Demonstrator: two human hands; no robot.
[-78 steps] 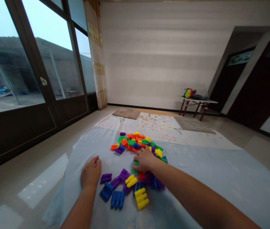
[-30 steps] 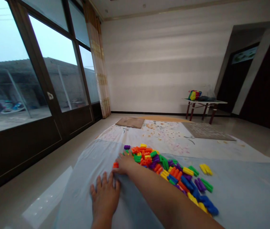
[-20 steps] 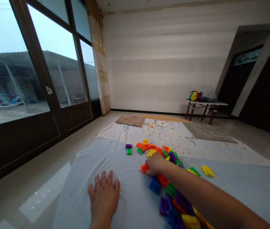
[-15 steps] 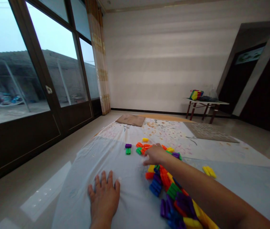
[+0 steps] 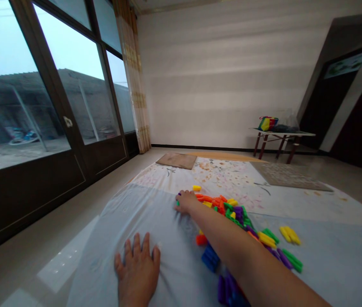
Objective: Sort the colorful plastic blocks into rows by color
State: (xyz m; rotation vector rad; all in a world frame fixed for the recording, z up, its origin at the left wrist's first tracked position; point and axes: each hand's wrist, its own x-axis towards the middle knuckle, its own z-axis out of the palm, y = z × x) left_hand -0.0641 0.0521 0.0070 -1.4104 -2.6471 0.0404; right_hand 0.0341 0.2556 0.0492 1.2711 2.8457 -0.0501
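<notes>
Right hand (image 5: 185, 201): curled, fingers over a purple and a green block; grip cannot be told.
Left hand (image 5: 138, 268): spread flat on sheet (image 5: 129, 213).
Blocks (image 5: 232, 211): judged light, hard, smooth; easily swept or pinched by the sides.

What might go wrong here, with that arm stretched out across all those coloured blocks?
The right hand reaches to the far purple and green blocks, so the forearm lying over the block pile may knock pieces apart. The left hand presses flat on the loose pale sheet, which might slip or wrinkle on the glossy floor. The yellow block lying apart might get overlooked.
</notes>
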